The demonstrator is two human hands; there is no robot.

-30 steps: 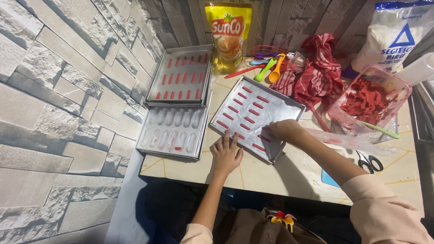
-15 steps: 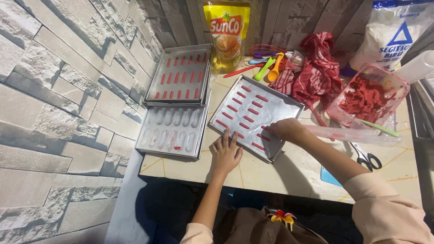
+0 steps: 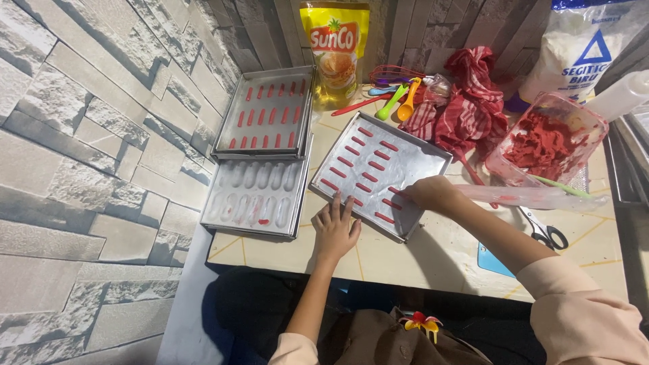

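A square metal baking tray (image 3: pixel 419 154) lies tilted on the table and carries rows of short red dough strips (image 3: pixel 368 155). My left hand (image 3: pixel 336 228) rests flat on the table, its fingertips touching the tray's near left edge. My right hand (image 3: pixel 427 192) sits over the tray's near right part, shut around the tip of a clear piping bag (image 3: pixel 534 197) that stretches off to the right. A clear container of red dough (image 3: pixel 547 138) stands at the right.
A second tray with red strips (image 3: pixel 265 111) and an empty moulded tray (image 3: pixel 253 198) lie at the left by the stone wall. Behind are a yellow oil pouch (image 3: pixel 336 47), coloured spoons (image 3: pixel 399 98), a red cloth (image 3: pixel 466 108), a white flour bag (image 3: pixel 585 47), and scissors (image 3: pixel 546 233).
My left hand has slid slightly forward to the tray's edge. My right hand has stayed over the tray's near right rows.
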